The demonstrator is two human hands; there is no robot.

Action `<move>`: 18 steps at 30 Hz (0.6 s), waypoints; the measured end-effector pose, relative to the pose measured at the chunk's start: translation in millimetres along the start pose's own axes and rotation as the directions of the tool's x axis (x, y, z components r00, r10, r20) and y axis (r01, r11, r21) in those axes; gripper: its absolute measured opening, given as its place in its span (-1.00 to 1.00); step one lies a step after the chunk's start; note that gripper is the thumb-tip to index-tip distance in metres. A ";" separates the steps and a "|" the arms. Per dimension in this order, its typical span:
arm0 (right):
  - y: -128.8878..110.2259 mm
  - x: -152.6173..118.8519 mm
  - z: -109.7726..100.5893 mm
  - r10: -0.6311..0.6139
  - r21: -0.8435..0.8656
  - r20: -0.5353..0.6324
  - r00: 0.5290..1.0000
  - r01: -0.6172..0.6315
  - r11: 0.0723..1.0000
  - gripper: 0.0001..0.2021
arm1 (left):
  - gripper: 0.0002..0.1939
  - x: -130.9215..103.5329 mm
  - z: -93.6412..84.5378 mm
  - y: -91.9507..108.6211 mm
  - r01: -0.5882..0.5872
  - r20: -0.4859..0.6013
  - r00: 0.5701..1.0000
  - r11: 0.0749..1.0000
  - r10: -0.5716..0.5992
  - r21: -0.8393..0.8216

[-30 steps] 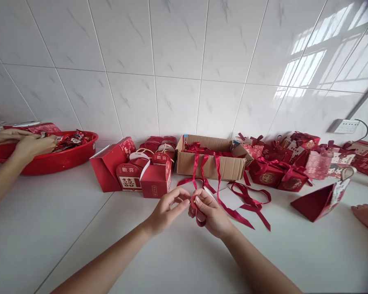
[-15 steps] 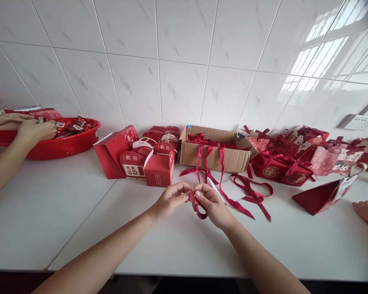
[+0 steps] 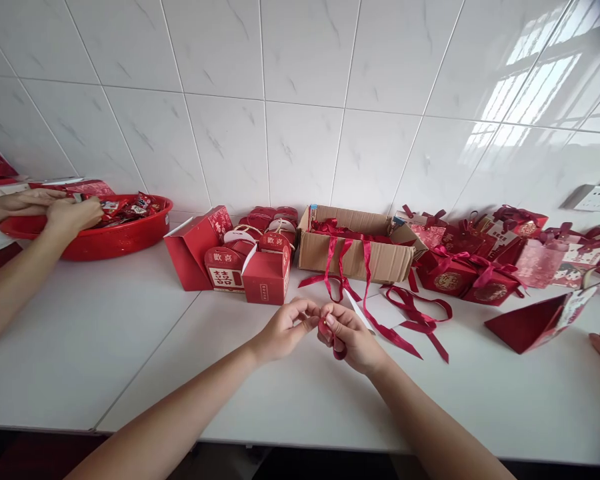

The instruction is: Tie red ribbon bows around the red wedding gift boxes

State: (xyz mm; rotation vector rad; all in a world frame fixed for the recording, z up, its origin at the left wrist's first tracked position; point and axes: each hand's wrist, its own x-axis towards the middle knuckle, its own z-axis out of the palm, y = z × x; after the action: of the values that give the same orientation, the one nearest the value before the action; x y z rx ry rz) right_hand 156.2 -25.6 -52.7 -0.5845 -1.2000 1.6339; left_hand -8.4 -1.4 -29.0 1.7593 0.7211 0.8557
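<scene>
Head view: loop [image 3: 340, 354] pinched by right fingers [image 3: 335, 326], probably to steady it; left fingers [image 3: 306, 325] nearly closed beside it, hold unclear.

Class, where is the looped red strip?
In the head view, the looped red strip is just right of centre, pinched in the right hand, nearer than the cardboard box.
</scene>
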 end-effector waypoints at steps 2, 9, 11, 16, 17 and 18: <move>0.1 0.7 0.7 -0.006 0.020 0.010 1.000 0.006 1.000 -0.74 | -0.71 0.3 -0.5 -1.5 -0.080 -0.066 0.994 0.987 0.090 0.142; 5.6 3.5 0.0 -0.015 0.071 0.013 1.000 0.014 0.997 -0.74 | -0.68 1.2 2.2 -7.8 -0.126 -0.104 0.985 0.983 0.141 0.132; 6.2 3.6 0.2 -0.026 0.068 0.012 1.000 0.025 0.997 -0.75 | -0.67 1.9 3.7 -7.3 -0.121 -0.077 0.989 0.991 0.124 0.051; 2.4 3.5 4.2 -0.030 0.041 -0.020 0.999 0.031 0.999 -0.74 | -0.73 0.7 0.3 5.0 -0.072 -0.041 0.996 0.990 0.077 0.123; 2.1 3.5 5.0 -0.032 0.026 -0.044 0.999 0.033 0.999 -0.74 | -0.77 -0.6 -4.5 9.0 -0.074 -0.092 0.991 0.980 0.092 0.182; 2.5 3.6 5.4 -0.034 0.002 -0.069 0.997 0.034 0.999 -0.73 | -0.80 -2.2 -12.0 12.9 -0.082 -0.176 0.976 0.966 0.128 0.247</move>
State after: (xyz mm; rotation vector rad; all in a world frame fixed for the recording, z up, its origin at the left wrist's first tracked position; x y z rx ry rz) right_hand 149.3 -24.7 -52.2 -0.6097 -1.1508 1.5745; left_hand -18.5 -0.8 -14.4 1.9610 0.8926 1.0566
